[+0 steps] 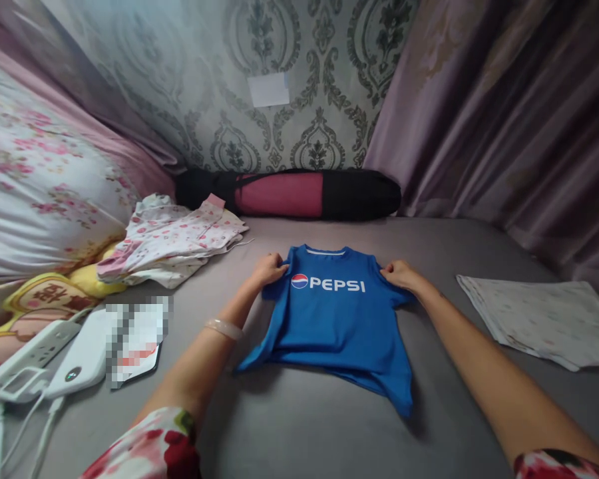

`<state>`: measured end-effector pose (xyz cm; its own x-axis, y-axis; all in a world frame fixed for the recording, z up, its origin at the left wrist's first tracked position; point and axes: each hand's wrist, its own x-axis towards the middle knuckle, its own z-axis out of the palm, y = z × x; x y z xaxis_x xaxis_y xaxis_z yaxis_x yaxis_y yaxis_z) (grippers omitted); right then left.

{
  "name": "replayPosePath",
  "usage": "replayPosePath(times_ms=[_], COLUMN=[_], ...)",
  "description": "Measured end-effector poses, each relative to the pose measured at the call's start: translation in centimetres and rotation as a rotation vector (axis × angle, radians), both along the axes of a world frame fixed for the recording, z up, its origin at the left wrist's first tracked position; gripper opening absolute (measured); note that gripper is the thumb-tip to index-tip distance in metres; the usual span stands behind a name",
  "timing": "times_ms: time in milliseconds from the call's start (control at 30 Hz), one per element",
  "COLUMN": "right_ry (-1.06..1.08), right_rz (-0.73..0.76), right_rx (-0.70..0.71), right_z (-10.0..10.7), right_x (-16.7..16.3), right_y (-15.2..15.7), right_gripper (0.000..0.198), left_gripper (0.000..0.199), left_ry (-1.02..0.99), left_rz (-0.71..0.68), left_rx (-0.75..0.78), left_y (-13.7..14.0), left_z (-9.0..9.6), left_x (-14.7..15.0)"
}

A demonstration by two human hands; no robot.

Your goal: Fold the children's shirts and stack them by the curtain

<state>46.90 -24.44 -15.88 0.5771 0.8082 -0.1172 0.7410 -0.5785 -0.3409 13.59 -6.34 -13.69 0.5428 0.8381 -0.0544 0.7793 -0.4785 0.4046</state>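
A blue T-shirt with a white PEPSI print and round logo lies front side up on the grey bed sheet, its neckline facing away from me. The lower hem is uneven, and both bottom corners spread outward. My left hand pinches the shirt at the sleeve on the left, with the fingers closed on the fabric. On the other side my right hand grips the right sleeve near the shoulder. A pale bangle circles my left wrist.
Left of the shirt lie crumpled printed clothes, a power strip, a white power bank with cables, and a blurred flat item. A folded light cloth is at right. A black and red long bag rests against the wall.
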Motion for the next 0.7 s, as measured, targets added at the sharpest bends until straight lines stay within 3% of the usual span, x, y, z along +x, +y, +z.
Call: replayPosePath(times_ms=[67, 167, 367, 533, 700], right_ry=[-0.037, -0.061, -0.044, -0.089, -0.265], right_rz=[-0.013, -0.078, -0.255, -0.221, -0.110], right_rx=[-0.001, 0.028, 0.261, 0.398, 0.305], right_z=[0.1, 0.7, 0.9, 0.5, 0.9], right_x=[-0.4, -0.7, -0.1, -0.1, 0.3], right_y=[0.0, -0.2, -1.2, -1.7, -2.8], right_gripper=[0.020, 0.020, 0.024, 0.027, 0.031], left_gripper=[0.021, 0.020, 0.015, 0.022, 0.025], left_ry=[0.038, 0.016, -0.178, -0.275, -0.286], left_rz=[-0.019, -0.006, 0.297, 0.349, 0.382], left_rx=[0.036, -0.028, -0.025, -0.038, 0.039], left_y=[-0.4, -0.4, 1.5, 2.8, 3.6], left_z=[0.0, 0.2, 0.3, -0.2, -1.4], left_x=[0.3, 0.1, -2.2, -3.5, -4.2])
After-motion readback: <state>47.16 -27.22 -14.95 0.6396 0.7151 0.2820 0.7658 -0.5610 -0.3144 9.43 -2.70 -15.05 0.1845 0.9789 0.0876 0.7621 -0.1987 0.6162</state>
